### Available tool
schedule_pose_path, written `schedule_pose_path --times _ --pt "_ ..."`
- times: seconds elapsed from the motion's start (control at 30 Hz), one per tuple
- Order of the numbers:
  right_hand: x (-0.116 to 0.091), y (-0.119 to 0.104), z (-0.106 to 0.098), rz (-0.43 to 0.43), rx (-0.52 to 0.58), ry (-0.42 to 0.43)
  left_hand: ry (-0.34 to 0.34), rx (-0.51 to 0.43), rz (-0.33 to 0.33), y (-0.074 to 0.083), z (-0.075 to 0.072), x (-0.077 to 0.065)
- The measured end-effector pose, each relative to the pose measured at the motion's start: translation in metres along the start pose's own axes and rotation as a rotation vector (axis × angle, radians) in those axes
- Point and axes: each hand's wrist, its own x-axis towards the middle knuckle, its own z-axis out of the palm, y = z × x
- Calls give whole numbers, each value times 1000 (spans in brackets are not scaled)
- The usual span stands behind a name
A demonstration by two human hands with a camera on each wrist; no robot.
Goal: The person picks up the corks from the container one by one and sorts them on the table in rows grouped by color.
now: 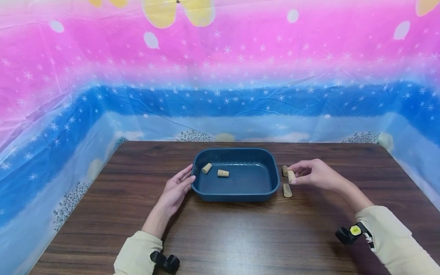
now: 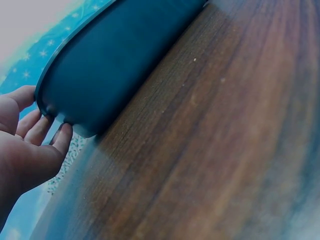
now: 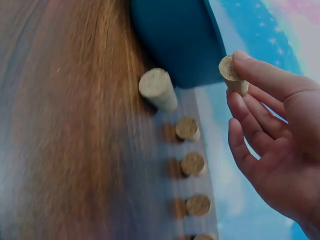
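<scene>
A dark blue rectangular plastic basin [image 1: 235, 197] stands on the table with two corks, one tilted cork [image 1: 206, 168] and one lying cork [image 1: 223, 173], inside at its left. My left hand [image 1: 176, 191] holds the basin's left end, thumb at the rim and fingertips against the outer wall. Right of the basin, my right hand [image 1: 317, 175] pinches a cork [image 3: 234, 75] between thumb and fingers, above the table. Close by stand another cork [image 1: 284, 170] and a nearer cork [image 1: 287, 190].
The right wrist view shows several corks in a row, among them one cork [image 3: 193, 164] and another [image 3: 198, 205]; the right hand hides some of them from the head view. Beneath is a brown wood-grain table [image 1: 240, 236]. A pink and blue printed cloth [image 1: 220, 99] hangs behind it.
</scene>
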Motion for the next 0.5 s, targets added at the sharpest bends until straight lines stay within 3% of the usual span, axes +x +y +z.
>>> schedule_pose_path --times 0.5 --pt "-23 38 7 101 18 -64 1 15 -2 -1 1 1"
